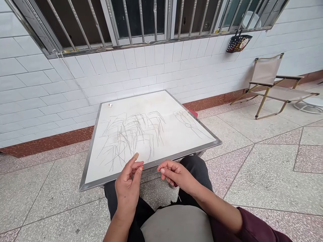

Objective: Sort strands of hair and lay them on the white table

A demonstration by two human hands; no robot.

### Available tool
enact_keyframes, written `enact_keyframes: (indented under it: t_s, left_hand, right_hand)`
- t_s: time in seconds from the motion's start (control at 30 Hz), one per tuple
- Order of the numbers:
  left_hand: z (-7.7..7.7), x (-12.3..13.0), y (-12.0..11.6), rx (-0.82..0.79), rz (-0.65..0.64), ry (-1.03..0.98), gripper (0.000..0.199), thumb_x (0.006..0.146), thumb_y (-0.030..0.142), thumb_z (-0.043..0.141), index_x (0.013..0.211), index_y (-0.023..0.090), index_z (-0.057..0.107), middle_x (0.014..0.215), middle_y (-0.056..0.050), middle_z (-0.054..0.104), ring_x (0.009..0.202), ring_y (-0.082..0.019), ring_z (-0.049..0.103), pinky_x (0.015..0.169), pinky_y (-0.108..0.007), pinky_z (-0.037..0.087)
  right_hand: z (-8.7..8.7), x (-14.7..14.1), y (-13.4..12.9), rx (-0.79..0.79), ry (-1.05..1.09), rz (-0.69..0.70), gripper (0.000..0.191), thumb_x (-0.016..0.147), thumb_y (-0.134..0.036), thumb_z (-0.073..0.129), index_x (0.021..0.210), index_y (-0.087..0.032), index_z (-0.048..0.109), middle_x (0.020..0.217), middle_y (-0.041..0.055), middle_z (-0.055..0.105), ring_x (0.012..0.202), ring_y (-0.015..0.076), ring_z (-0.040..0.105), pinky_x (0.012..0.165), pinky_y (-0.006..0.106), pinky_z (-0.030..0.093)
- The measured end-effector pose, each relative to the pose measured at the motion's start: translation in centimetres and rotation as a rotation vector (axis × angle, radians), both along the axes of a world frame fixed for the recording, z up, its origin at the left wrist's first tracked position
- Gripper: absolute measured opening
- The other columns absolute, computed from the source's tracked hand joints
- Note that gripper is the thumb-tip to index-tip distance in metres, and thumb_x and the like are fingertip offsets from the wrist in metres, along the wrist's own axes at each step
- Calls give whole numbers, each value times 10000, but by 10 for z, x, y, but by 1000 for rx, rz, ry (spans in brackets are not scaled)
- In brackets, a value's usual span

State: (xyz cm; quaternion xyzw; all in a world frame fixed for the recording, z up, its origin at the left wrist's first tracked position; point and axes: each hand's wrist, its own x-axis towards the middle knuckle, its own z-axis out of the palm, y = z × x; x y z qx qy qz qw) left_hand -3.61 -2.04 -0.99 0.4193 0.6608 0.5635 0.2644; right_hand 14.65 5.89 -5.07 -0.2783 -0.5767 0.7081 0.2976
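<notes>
Many thin dark bent wires [136, 124] lie spread over a white table [141, 104] with a grey rim. A few looped wires [185, 121] rest at its right side. Over the near edge, my left hand [130, 181] pinches thumb and forefinger together on something too small to make out. My right hand [174, 173], just to the right and apart from the left, has its fingers closed on a thin wire [179, 197] whose end hangs below the palm.
A small red and white item [110, 105] sits at the table's far left corner. Behind the table stands a white tiled wall [141, 74] with barred windows. A folding chair [268, 80] is at the right, and a patterned bag [238, 43] hangs from the window ledge.
</notes>
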Motion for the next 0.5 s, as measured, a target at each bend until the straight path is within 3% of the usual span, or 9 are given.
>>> enact_keyframes:
  t_s: [0.13, 0.27, 0.37, 0.5]
  left_hand:
    - [5, 4, -2, -18, -2, 32, 474, 854, 418, 648, 1312, 306, 599, 953, -3, 726, 869, -171, 645, 833, -313, 495]
    - [15, 8, -5, -43, -26, 58, 488, 851, 442, 633, 1312, 288, 601, 898, 5, 726, 731, -151, 616, 745, -299, 510]
    - [21, 10, -7, -77, -49, 61, 483, 844, 455, 625, 1290, 271, 622, 882, -2, 739, 706, -158, 616, 691, -295, 518]
    - [26, 12, -10, -112, -63, 22, 502, 831, 453, 641, 1302, 282, 612, 907, -2, 749, 760, -170, 635, 699, -297, 534]
  right_hand:
    - [5, -4, 1, 268, -93, -11, 271, 908, -392, 622, 1128, -234, 609, 824, -1, 631, 563, 86, 508, 525, 219, 444]
    - [16, -16, 3, 658, -131, -164, 288, 923, -320, 606, 1202, -253, 591, 1006, 54, 637, 730, 139, 593, 627, 269, 514]
    - [25, -24, 6, 845, -179, -220, 302, 959, -290, 554, 1258, -246, 572, 1067, 83, 626, 814, 163, 618, 685, 298, 537]
    - [30, -28, 7, 996, -113, -182, 200, 995, -276, 499, 1108, -229, 657, 1010, 79, 645, 901, 176, 631, 760, 298, 535]
